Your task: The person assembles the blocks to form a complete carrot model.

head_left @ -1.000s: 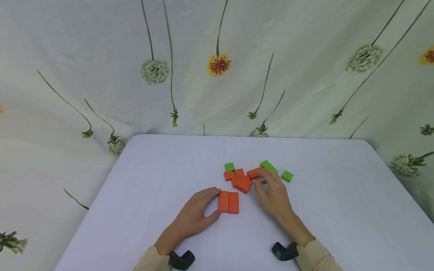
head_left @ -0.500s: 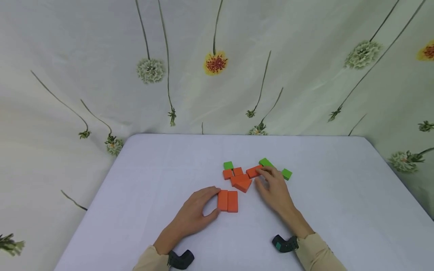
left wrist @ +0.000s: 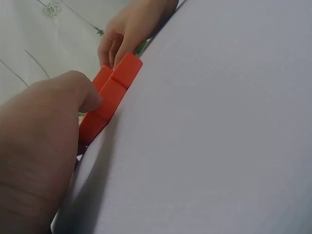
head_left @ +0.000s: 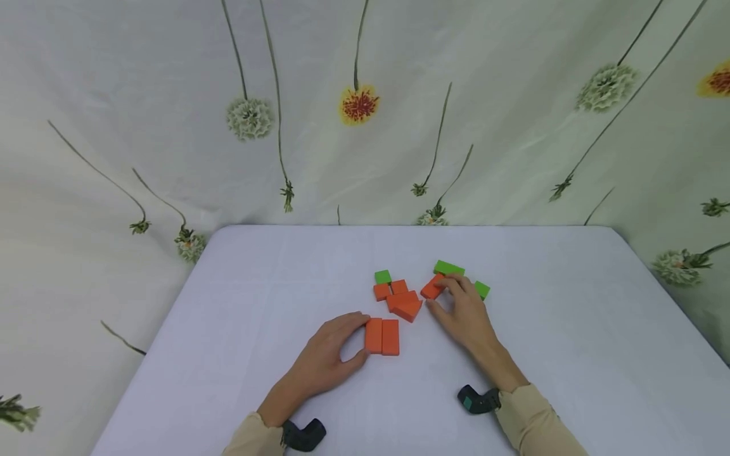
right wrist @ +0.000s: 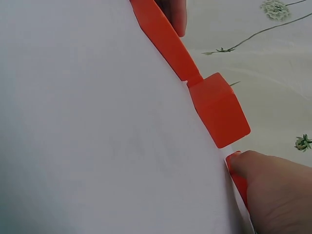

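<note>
On the white table, two orange rectangular blocks lie side by side. My left hand [head_left: 322, 358] holds the left block [head_left: 373, 335] by its two ends, thumb at the near end and fingertips at the far one. The other block [head_left: 390, 337] sits flush along its right side. Farther back, my right hand [head_left: 463, 316] pinches an orange block [head_left: 431, 287] lying slantwise; part of that block [right wrist: 238, 183] shows under the thumb in the right wrist view. Left of it, an orange wedge-like block [head_left: 407, 310] lies among several orange pieces, including a small cube [head_left: 381, 292].
A green cube [head_left: 383, 277] stands behind the orange pieces. A long green block [head_left: 448, 268] lies beyond my right fingers, and another green block [head_left: 482, 290] is partly hidden by that hand. Behind the table [head_left: 274, 272] hangs a flower-patterned cloth [head_left: 319, 152].
The orange block at my right hand has turned to a steeper slant and shifted slightly right. The long green block behind it has swung closer to level. My left hand keeps its hold.
</note>
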